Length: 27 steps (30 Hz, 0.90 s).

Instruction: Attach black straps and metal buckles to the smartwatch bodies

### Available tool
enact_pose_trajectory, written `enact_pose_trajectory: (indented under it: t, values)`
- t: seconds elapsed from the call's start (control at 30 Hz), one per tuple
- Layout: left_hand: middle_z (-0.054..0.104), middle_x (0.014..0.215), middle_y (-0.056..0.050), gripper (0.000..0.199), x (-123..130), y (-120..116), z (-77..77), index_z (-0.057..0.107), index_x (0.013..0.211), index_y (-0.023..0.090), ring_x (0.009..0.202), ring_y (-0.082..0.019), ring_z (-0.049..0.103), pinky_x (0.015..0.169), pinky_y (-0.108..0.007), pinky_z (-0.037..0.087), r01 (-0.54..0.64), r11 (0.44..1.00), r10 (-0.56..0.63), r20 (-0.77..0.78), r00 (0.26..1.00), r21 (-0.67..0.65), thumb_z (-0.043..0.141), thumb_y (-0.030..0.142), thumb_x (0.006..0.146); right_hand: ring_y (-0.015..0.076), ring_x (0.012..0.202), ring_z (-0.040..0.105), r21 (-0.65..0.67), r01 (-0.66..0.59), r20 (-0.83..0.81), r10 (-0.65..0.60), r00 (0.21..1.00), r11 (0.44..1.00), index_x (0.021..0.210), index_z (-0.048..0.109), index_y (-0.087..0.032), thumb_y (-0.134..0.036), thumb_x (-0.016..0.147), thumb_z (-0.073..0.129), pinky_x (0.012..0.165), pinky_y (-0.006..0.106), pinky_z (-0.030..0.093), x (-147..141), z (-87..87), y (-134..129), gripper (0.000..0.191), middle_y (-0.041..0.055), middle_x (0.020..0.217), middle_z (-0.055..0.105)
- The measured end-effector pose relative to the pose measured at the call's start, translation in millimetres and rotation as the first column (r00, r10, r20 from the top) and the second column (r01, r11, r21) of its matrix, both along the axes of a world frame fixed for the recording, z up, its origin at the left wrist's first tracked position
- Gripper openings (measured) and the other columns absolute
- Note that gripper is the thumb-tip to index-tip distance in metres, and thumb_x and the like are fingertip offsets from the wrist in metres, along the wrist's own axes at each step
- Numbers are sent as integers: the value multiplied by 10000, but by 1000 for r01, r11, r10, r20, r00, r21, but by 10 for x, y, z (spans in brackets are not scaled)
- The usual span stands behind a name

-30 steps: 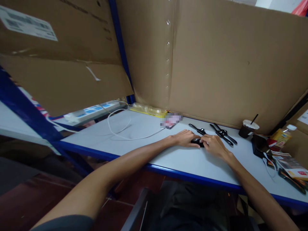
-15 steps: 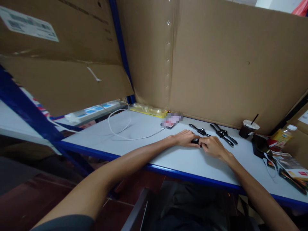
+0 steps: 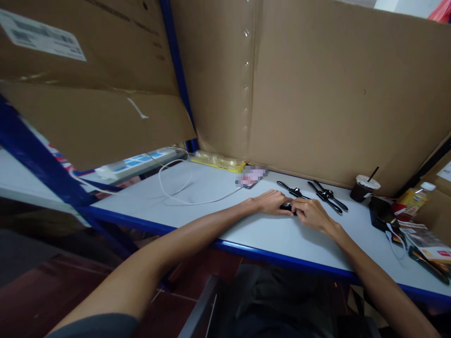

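Note:
Close together above the table, my left hand (image 3: 273, 203) and my right hand (image 3: 310, 213) are both closed on a black spokeshave (image 3: 286, 207). Only its dark middle part shows between the fingers; the handles are hidden in my grip. My right fingertips press at its centre, against the left thumb side. Just beyond my hands lies another black spokeshave (image 3: 294, 190), its near handle partly covered by my right hand. Two more black spokeshaves (image 3: 327, 197) lie crossed to the right of it.
A phone (image 3: 251, 176) on a white cable (image 3: 197, 203) lies near a yellow-edged plastic package (image 3: 216, 162). Right of the tools stand a lidded drink cup (image 3: 364, 188) and a bottle (image 3: 419, 199), with a black tray (image 3: 377, 213) and packets. Cardboard walls (image 3: 334, 94) enclose the table.
My right fingers have shifted slightly at the middle of the held spokeshave, showing a little more of it. Everything else stays where it was.

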<state>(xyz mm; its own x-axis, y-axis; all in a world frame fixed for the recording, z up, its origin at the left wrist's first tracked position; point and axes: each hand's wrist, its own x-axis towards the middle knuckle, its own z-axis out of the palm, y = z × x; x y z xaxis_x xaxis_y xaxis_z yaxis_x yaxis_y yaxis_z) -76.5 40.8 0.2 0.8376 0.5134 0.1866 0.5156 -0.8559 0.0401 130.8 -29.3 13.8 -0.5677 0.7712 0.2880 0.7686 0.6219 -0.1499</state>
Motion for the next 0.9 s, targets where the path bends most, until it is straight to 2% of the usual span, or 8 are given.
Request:
enact_pose_trajectory:
  t: [0.17, 0.53, 0.9]
  values:
    - [756, 830, -61, 445, 0, -7, 8, 723, 1189, 213, 707, -205, 680, 628, -265, 374, 12, 1000, -12, 21, 1000, -22, 560, 572, 982, 159, 746, 633, -32, -24, 13, 25, 1000, 999, 847, 748, -230, -57, 849, 490, 716, 277, 371, -10, 31, -14, 311, 11, 909, 774]
    - [735, 793, -52, 496, 1, 12, -10, 711, 1174, 211, 678, -199, 664, 605, -267, 350, 26, 1000, -25, 26, 999, -9, 547, 636, 975, 169, 735, 632, 38, 86, 69, -88, 994, 996, 850, 731, -208, -84, 874, 497, 703, 294, 353, 65, 39, 31, 266, 52, 917, 770]
    - [761, 835, -64, 414, -1, -6, -5, 731, 1120, 207, 709, -206, 683, 606, -264, 347, 9, 1000, -9, 8, 1000, 9, 568, 561, 983, 150, 758, 615, -30, -1, -21, 1, 1000, 1000, 867, 738, -223, -83, 873, 502, 724, 275, 388, -10, 4, -10, 274, 16, 948, 752]
